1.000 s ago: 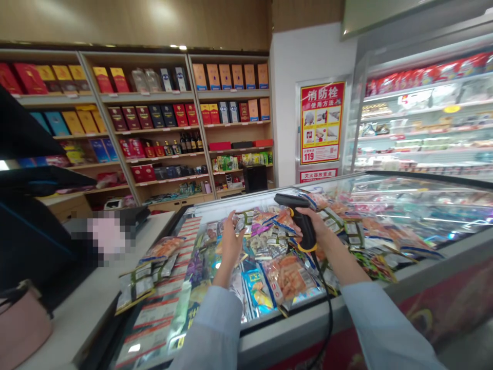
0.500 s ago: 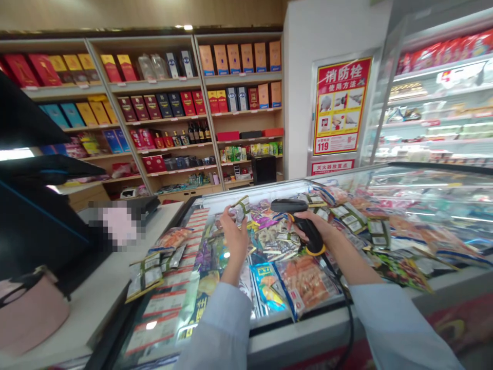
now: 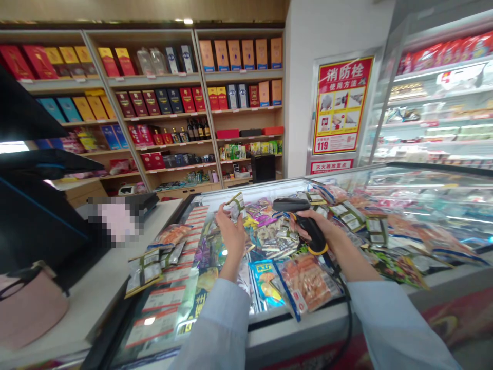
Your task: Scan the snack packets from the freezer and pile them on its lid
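My left hand (image 3: 231,231) pinches a small green-and-silver snack packet (image 3: 235,205), held up over the glass-topped freezer (image 3: 156,329). In my right hand (image 3: 319,228) is a black barcode scanner (image 3: 310,228) with yellow trim, its head pointing left toward the packet; a black cable (image 3: 348,313) runs down from its grip. Below the hands lie a clear pack of orange-brown food (image 3: 308,282) and a blue snack bag (image 3: 265,282). More green-and-silver packets (image 3: 348,216) lie right of the scanner.
Left on the freezer edge is a small pile of packets (image 3: 146,270). A counter (image 3: 88,288) bears a pink bag (image 3: 31,313) and a black monitor (image 3: 34,216). Shelves of boxes (image 3: 162,103) stand behind, with a lit display fridge (image 3: 442,113) at right.
My left hand and the packet have shifted slightly left, away from the scanner, and the packet has tilted a little. My right hand still holds the scanner in nearly the same place.
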